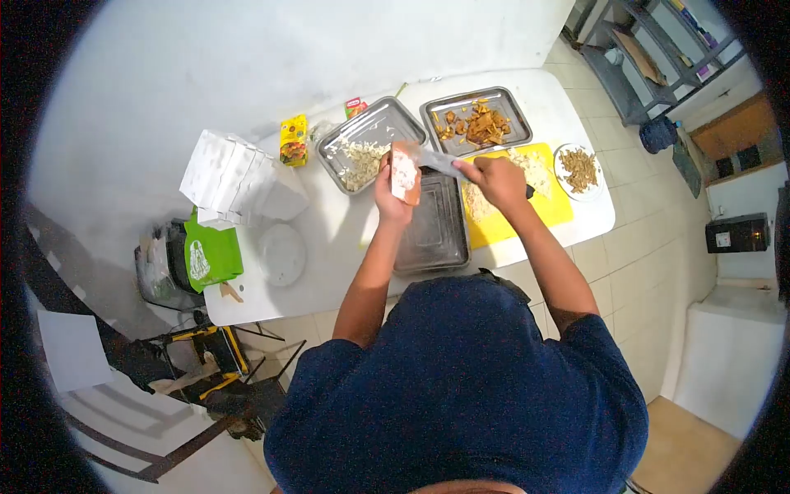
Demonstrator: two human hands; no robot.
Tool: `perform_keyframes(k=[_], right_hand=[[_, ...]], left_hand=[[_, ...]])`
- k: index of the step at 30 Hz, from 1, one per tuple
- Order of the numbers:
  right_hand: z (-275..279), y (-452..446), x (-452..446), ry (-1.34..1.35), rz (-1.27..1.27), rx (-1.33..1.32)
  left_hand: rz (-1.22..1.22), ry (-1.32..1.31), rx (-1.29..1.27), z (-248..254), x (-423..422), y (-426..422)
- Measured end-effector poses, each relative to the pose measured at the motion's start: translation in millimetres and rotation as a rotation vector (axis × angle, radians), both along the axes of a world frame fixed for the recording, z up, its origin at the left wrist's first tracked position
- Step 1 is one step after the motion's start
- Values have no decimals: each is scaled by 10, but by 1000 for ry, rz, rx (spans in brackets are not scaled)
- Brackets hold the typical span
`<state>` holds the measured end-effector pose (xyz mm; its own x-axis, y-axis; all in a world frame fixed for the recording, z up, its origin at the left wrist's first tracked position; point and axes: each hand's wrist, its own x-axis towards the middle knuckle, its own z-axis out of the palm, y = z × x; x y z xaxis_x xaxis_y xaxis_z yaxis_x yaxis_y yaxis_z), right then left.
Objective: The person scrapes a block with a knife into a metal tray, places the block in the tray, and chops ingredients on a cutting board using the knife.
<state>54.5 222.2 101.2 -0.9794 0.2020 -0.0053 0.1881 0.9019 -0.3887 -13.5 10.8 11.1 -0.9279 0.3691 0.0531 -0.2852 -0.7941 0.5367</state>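
- The left hand (393, 204) grasps a flat, reddish-brown rectangular piece (405, 174) with a white, lumpy top, holding it up over the table between two metal trays.
- The right hand (499, 183) is clenched around the dark handle of a knife (438, 162); its blade points left toward the piece, its tip blurred, so whether they touch is unclear.
- Behind the left hand, a rectangular silver metal tray (383, 120) holds pale shredded bits.
- Below the knife, nearer the body, lies a greyish rectangular metal tray (433, 224).
- Beyond the right hand, another silver tray (520, 123) carries browned, irregular chunks.
- Partly under the right hand is a yellow rectangular board (559, 212) with pale chopped bits; a round white plate (586, 194) of brownish pieces sits beside it.
- On the white table's (329, 284) left side stand white folded boxes (234, 177), near a yellow packet (294, 140).
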Motion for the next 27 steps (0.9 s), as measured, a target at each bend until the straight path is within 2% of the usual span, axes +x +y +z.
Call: perform_keyframes(k=[2, 4, 5, 8, 9, 12, 15, 16, 17, 20, 22, 24, 25, 27], right_hand=[[58, 76, -10, -10, -5, -10], [151, -52, 98, -8, 89, -32], [159, -112, 149, -12, 138, -44], [-26, -13, 92, -39, 105, -69], [-44, 57, 36, -15, 35, -86], [-9, 174, -31, -24, -14, -96], [137, -107, 138, 31, 133, -23], [114, -100, 138, 14, 108, -45], [83, -70, 103, -2, 83, -66], [73, 46, -10, -53, 9, -93], [152, 41, 24, -42, 4, -88], [211, -126, 138, -16, 118, -61], [143, -127, 135, -44, 132, -42], [16, -68, 87, -28, 102, -27]], left_hand=[[16, -8, -6, -31, -13, -22], [134, -73, -80, 170, 61, 16], [110, -73, -105, 268, 95, -1], [187, -89, -141, 301, 71, 96], [145, 23, -156, 90, -13, 38], [-47, 139, -28, 70, -41, -119], [184, -57, -115, 390, 76, 75], [251, -125, -122, 440, 78, 114], [251, -81, -110, 335, 23, 125], [-91, 121, 63, -7, -71, -84], [19, 9, -14, 198, 25, -28], [188, -149, -108, 343, 126, 59], [109, -13, -152, 254, 103, 17], [83, -42, -106, 176, 64, 22]])
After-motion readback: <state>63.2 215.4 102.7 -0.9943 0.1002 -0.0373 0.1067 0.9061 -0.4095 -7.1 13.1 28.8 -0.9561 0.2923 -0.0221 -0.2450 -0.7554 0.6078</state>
